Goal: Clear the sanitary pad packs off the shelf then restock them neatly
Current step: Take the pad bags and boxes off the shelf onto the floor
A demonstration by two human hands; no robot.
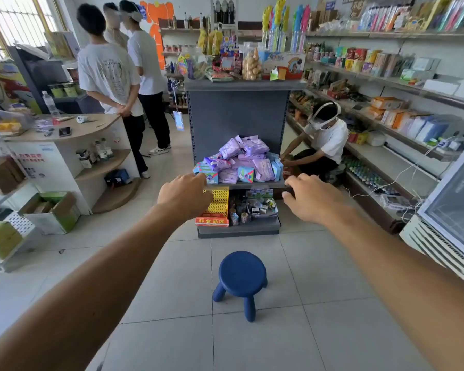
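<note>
A loose heap of purple and blue sanitary pad packs (pixel 241 162) lies on the middle grey shelf (pixel 255 185) of a freestanding grey rack. My left hand (pixel 184 195) reaches forward with its fingers loosely curled, in front of the shelf's left front corner, and holds nothing that I can see. My right hand (pixel 310 198) is stretched out near the shelf's right front corner, fingers relaxed and bent, also holding nothing. Both arms extend straight from me toward the rack. Whether either hand touches the shelf I cannot tell.
A blue plastic stool (pixel 242 277) stands on the tiled floor between me and the rack. A yellow basket (pixel 219 202) and small goods fill the lower shelf. A person (pixel 324 140) crouches right of the rack. Others stand by the counter (pixel 73 129) at left. A freezer (pixel 450 210) is at right.
</note>
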